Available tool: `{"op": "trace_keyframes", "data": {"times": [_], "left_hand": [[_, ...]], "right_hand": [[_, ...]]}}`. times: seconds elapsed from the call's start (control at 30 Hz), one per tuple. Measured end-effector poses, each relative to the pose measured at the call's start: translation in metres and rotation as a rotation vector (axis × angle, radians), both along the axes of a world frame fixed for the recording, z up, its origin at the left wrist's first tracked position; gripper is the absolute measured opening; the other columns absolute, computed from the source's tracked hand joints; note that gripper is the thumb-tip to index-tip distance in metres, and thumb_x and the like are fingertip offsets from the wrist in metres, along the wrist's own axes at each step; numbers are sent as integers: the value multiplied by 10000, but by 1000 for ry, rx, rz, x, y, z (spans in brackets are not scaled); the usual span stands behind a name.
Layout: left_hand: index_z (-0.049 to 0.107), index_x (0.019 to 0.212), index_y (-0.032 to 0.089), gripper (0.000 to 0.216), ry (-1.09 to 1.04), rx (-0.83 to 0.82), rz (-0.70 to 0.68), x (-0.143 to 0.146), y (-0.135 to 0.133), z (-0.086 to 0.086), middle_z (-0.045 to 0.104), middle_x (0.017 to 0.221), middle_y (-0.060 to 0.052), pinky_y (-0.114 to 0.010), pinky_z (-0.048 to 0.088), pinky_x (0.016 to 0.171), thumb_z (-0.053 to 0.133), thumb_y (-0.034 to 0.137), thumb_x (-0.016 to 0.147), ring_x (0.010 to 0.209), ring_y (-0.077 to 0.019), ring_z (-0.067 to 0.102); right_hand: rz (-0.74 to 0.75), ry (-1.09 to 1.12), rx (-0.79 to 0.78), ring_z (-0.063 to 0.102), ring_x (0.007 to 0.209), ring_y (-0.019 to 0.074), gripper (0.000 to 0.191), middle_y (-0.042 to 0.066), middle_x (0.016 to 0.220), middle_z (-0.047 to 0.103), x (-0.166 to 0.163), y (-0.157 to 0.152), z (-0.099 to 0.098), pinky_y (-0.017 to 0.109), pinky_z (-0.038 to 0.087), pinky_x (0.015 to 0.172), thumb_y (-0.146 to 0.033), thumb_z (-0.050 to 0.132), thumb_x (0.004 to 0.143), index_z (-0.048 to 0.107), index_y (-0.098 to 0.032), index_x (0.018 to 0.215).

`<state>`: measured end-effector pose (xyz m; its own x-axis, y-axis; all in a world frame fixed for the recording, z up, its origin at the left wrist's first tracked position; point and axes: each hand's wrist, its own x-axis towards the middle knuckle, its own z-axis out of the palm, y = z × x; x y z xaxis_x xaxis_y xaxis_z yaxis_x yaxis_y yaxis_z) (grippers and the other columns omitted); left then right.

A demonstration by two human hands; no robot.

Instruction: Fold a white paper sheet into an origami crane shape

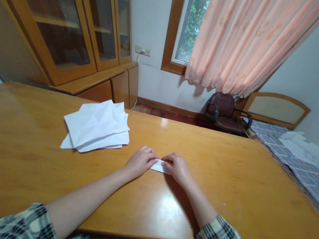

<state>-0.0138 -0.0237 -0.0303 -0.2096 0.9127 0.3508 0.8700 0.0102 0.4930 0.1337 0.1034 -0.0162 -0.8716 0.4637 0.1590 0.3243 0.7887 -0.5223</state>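
Note:
A small folded strip of white paper (pixel 160 166) lies on the wooden table between my two hands. My left hand (pixel 141 161) grips its left end, with thumb and fingers closed at the upper edge. At the right end, my right hand (pixel 178 167) pinches the paper in the same way. The fingertips nearly meet along the far edge of the strip, and they cover both of its ends. How the paper is folded inside cannot be made out.
A loose stack of creased white sheets (pixel 98 125) sits to the left on the table (pixel 229 181). Beyond the table are a glass-door cabinet (pixel 72 17), a dark red office chair (pixel 225 110) and a pink curtain (pixel 242 35). A bed (pixel 297 160) with papers stands at the right.

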Motion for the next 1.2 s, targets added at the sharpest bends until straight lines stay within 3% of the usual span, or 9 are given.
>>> {"op": "trace_keyframes", "data": {"times": [0.37,0.57,0.77,0.87,0.97,1.03,1.13,1.2], "left_hand": [[665,937,205,155,89,-3,2,6,-4,3,575,921,-44,-339,413,800,571,307,867,903,-205,488],[599,887,184,118,18,25,-44,4,-4,0,579,898,-32,-325,415,781,581,296,857,893,-199,500],[583,803,184,134,-51,-15,-58,5,-3,1,594,836,-24,-310,422,730,583,312,844,840,-193,531],[601,893,199,134,-38,30,-39,5,-6,6,616,932,-36,-345,431,812,601,317,830,923,-210,537],[525,1146,229,311,-53,219,124,2,-7,11,549,1193,-67,-415,358,990,576,284,845,1144,-237,460],[445,1221,230,375,-160,351,260,0,-7,11,479,1279,-89,-423,345,1016,543,284,863,1199,-234,427],[434,1120,210,324,-466,450,357,0,-3,6,510,1169,-90,-362,450,899,554,342,849,1067,-202,519],[454,984,203,239,-648,390,286,6,0,2,557,977,-43,-318,489,814,547,374,845,917,-167,568]], "right_hand": [[-49,-24,85,554,891,194,145,58,883,618,3,-14,-3,300,399,773,-237,638,812,717,-235,934],[-46,63,114,545,895,195,114,47,914,625,7,-18,-7,307,382,776,-240,658,795,676,-238,908],[-5,64,41,558,840,183,69,29,833,650,5,-15,-10,292,384,754,-195,648,775,625,-206,838],[3,95,-19,558,810,170,44,28,820,650,5,-12,-10,279,391,736,-172,626,769,607,-193,803],[-69,192,-128,552,766,162,30,22,788,635,5,-7,-10,275,401,708,-182,615,749,587,-185,741],[-147,284,-302,550,713,157,72,19,754,627,5,-4,-10,271,408,667,-234,631,728,585,-180,716],[-238,438,-647,548,641,150,210,17,710,630,4,-1,-7,267,413,611,-361,673,685,602,-170,736],[-257,533,-806,560,646,152,268,21,719,645,3,-4,-5,269,427,618,-403,700,650,608,-170,744]]}}
